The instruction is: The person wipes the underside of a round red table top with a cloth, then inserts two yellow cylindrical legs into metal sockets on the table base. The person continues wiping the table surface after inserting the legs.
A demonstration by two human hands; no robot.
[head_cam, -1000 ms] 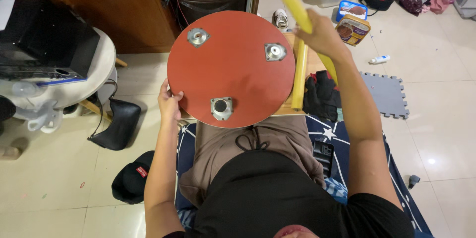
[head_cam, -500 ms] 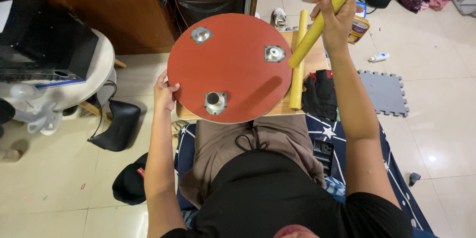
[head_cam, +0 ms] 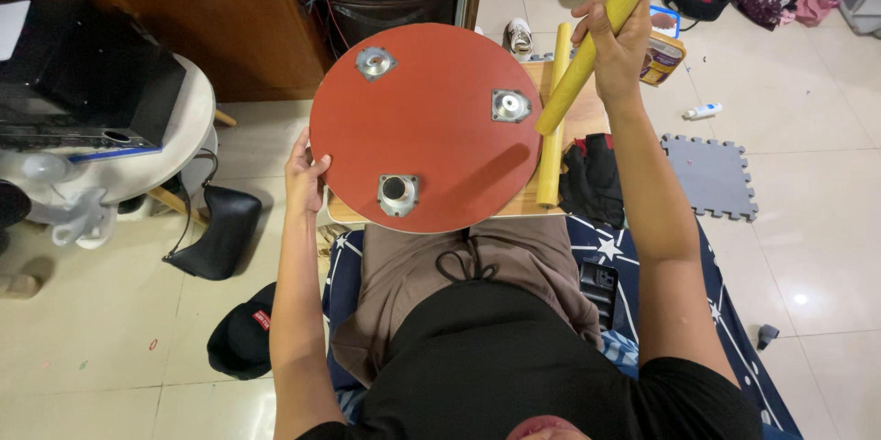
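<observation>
— While the round red board (head_cam: 427, 123) lies flat on the small wooden bench (head_cam: 551, 206) over the person's lap, what does each hand have?

— The left hand (head_cam: 305, 174) grips the board's left edge, fingers curled over the rim and clamped on it. The right hand (head_cam: 617, 45) is raised beyond the board's right side, its fingers wrapped tight around a yellow wooden leg (head_cam: 596, 32) that slants from the upper right down toward the board.

— How far does the work look?

— Three metal plates sit on the board: the upper-left plate (head_cam: 376, 62), the right plate (head_cam: 510, 105) and the near plate (head_cam: 397, 193). All three sockets look empty, so judging by that, no leg is fitted yet. The lower end of the held leg hangs just beside the right plate, apart from it and not in the socket.

— Any other legs?

— A second yellow leg (head_cam: 552, 119) lies on the bench along the board's right edge, untouched. A third cannot be made out from here.

— And round about?

— A black glove (head_cam: 592, 178) lies just right of the bench, a grey foam mat (head_cam: 711, 174) on the tiled floor beyond it, a black cap (head_cam: 240, 339) on the floor near the left elbow, and a white fan (head_cam: 83, 169) stands at far left.
</observation>
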